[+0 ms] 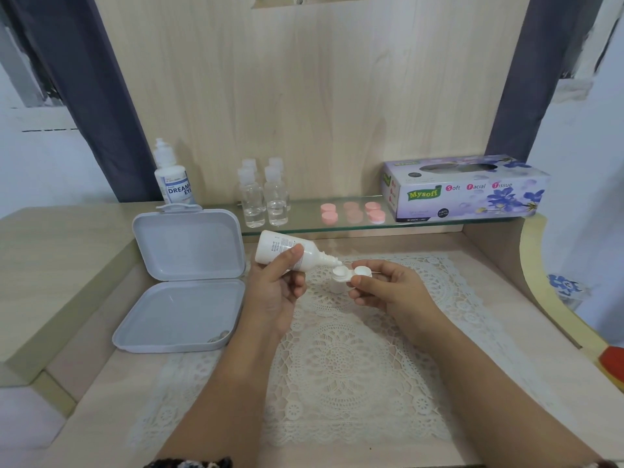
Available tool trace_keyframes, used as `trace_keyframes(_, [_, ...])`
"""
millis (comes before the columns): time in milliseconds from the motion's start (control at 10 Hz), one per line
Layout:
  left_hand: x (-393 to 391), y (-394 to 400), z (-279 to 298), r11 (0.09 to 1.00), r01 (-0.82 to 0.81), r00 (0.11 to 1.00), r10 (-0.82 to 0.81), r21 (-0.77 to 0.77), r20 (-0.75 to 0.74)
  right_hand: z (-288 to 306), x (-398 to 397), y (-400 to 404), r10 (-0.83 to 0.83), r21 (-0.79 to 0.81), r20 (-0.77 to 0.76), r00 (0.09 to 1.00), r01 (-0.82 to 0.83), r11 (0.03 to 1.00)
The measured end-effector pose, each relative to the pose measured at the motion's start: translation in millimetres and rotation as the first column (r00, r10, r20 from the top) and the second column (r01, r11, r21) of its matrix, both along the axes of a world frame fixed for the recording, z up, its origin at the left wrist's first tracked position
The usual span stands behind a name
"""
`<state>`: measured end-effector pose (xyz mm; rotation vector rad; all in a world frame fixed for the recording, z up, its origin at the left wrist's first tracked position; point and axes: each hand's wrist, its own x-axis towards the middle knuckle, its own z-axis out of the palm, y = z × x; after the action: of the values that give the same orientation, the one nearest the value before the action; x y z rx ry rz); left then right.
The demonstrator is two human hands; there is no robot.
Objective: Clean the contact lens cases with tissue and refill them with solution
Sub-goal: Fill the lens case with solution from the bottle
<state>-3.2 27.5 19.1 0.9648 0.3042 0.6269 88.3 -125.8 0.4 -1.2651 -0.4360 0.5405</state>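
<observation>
while left hand (pixel 277 292) tips bottle (pixel 287 251), nozzle over case (pixel 347 273), right hand (pixel 388 292) pinching

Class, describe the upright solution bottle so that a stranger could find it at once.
Start at the open grey box on the left. Directly behind it stands the solution bottle. Unlike the small clear bottles beside it, it is white with a printed label.

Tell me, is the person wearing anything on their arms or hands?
Both hands, left and right, are bare: no gloves, and no rings that I can see. The forearms are bare too. At the bottom edge, a dark patterned fabric cuff shows on the left arm; something dark peeks by the right arm.
</observation>
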Motion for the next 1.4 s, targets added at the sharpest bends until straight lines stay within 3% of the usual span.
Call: trace_keyframes(1400, [-1.8, -0.7, 0.8, 1.000, 0.008, 1.000, -0.008, 0.001, 0.010, -0.1, 0.4, 0.2, -0.002, 0.000, -0.001, 1.000, 0.002, 1.000])
